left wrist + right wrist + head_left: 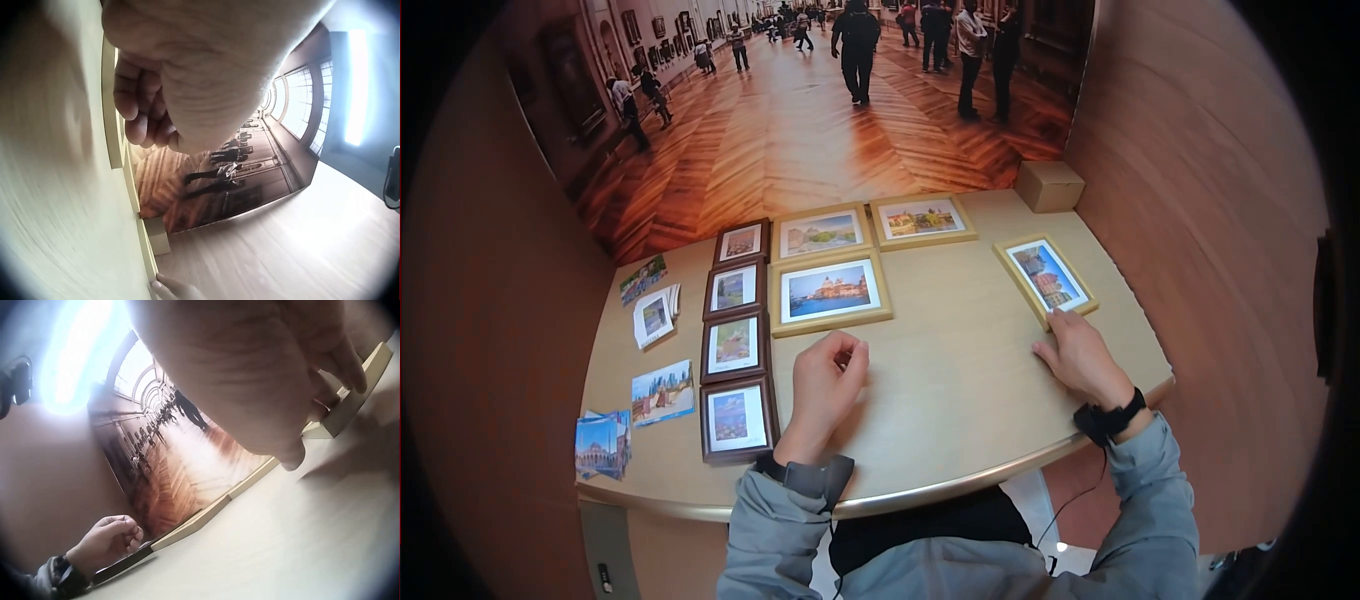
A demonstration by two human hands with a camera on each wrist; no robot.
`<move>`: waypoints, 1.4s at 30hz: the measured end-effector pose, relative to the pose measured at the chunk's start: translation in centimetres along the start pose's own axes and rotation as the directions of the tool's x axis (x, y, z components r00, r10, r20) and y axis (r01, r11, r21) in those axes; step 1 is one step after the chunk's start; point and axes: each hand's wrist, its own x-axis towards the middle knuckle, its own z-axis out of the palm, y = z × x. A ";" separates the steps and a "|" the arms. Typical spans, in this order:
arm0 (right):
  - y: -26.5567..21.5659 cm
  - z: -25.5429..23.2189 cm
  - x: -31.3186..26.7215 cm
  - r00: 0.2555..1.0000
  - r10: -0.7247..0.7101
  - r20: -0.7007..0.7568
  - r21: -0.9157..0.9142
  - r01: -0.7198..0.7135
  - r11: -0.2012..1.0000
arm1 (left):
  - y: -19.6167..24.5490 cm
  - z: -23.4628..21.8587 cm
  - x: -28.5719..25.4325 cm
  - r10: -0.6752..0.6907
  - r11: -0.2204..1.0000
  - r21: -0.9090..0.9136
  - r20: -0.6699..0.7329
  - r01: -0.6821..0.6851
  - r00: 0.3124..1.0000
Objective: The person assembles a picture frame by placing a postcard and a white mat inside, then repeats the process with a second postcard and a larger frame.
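In the head view my right hand (1088,357) reaches to the gold picture frame (1048,275) with a canal-side photo, at the table's right. Its fingers lie at the near edge of that frame, the thumb apart and pointing left. The right wrist view shows the fingertips (355,378) against the frame's side. My left hand (828,385) hovers over the table with fingers loosely curled and nothing in them. Just beyond it lies a gold frame (832,292) with a domed waterfront picture. Left of it lies a dark brown frame (738,418).
Two more gold frames (822,232) lie along the back. Dark frames (734,345) form a column to their left. Loose photo cards (663,392) and a stack of prints (603,445) lie at the left. A small box (1050,187) stands in the back right corner, near the side wall (1200,180).
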 end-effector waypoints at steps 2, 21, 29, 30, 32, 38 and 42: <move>-1.1 -1.5 -2.0 1.000 0.018 0.014 0.065 -0.018 0.998 | 0.1 -0.1 -0.1 -0.001 1.000 -0.001 -0.001 0.001 1.000; -4.6 -0.7 -7.3 0.976 -0.202 0.084 0.619 0.108 0.778 | -0.7 -0.1 0.0 -0.037 0.997 0.079 0.161 0.025 0.986; -7.0 1.1 -5.9 0.912 -0.409 -0.005 0.555 0.343 0.758 | 0.4 -1.3 -0.3 -0.041 0.967 0.253 0.318 -0.043 0.947; -7.3 1.2 -5.7 0.912 -0.410 -0.003 0.560 0.341 0.755 | 0.5 -1.5 -0.4 -0.040 0.957 0.287 0.313 -0.054 0.949; -7.8 1.5 -5.4 0.884 -0.465 -0.038 0.472 0.427 0.772 | 0.4 -1.7 -0.4 -0.045 0.944 0.324 0.309 -0.061 0.950; -8.7 2.1 -4.7 0.853 -0.519 -0.051 0.414 0.491 0.767 | 0.3 -2.2 -0.3 -0.127 0.906 0.423 0.218 0.024 0.968; -8.8 1.7 -4.7 0.869 -0.495 -0.027 0.445 0.454 0.772 | 1.0 -2.4 -0.2 -0.142 0.953 0.290 0.180 0.086 0.973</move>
